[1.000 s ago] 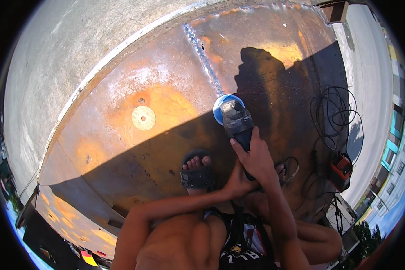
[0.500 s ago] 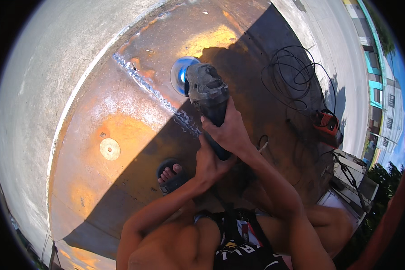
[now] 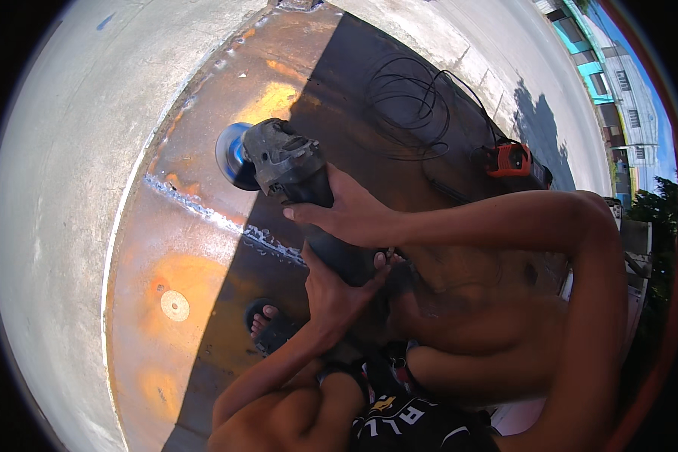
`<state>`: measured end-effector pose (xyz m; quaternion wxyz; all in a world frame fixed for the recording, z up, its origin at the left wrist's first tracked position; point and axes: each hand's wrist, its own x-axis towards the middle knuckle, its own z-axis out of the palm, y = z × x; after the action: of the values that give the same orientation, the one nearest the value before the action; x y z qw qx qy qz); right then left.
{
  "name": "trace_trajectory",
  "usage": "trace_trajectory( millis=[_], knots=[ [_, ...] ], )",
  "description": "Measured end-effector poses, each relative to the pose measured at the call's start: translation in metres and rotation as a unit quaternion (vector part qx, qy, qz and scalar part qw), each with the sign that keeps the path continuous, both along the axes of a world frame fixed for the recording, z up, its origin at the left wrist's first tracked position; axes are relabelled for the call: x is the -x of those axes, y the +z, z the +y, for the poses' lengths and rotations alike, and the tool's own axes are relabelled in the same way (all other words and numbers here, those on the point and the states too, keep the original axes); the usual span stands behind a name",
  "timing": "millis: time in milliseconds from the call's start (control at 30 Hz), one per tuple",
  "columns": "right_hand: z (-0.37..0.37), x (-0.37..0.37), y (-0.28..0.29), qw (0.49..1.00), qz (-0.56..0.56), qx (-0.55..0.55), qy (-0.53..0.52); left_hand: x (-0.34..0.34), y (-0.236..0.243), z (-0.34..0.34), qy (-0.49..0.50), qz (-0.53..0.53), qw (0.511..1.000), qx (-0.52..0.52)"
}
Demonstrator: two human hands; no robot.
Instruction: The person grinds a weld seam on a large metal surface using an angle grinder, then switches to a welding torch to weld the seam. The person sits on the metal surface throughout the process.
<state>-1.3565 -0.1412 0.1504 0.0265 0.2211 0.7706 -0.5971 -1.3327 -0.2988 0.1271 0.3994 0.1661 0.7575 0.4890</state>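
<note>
In the head view, grips a black angle grinder [image 3: 290, 160] with both hands. Wraps the left hand [image 3: 333, 300] around the rear part of its body, and closes the right hand [image 3: 358, 211] around the neck, just behind the scuffed gear head. Holds the tool over a rusty steel plate [image 3: 130, 301], with the bluish disc [image 3: 236, 157] pointing left, near a bright, rough weld seam [image 3: 215, 216] (too blurred to tell whether touching the metal). Rests a sandalled foot [image 3: 262, 322] on the shaded steel, nearer the body than the seam. On the sunlit part, left of the foot, a flat tan wheel [image 3: 175, 306] with a centre hole. Toward the upper right, loops of black cable [image 3: 407, 157] on shaded steel, and near them a red-and-black machine [image 3: 509, 160]. Past the plate's left edge, pale concrete [image 3: 60, 188].
</note>
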Motion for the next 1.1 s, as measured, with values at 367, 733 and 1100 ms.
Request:
trace_trajectory(
  millis=[367,733,1100],
  knots=[
    [0.055,-0.077,-0.017,0.982,-0.111,0.149,-0.046,-0.008,-0.030,-0.010,-0.281,0.019,0.953,-0.111],
    [0.096,-0.198,-0.029,0.921,0.102,0.253,-0.279,0.066,0.019,0.054,-0.550,-0.007,0.829,0.100],
    [0.148,-0.312,-0.016,0.703,0.423,0.424,-0.383,-0.090,0.051,0.249,-0.629,-0.208,0.747,0.057]
  ],
)
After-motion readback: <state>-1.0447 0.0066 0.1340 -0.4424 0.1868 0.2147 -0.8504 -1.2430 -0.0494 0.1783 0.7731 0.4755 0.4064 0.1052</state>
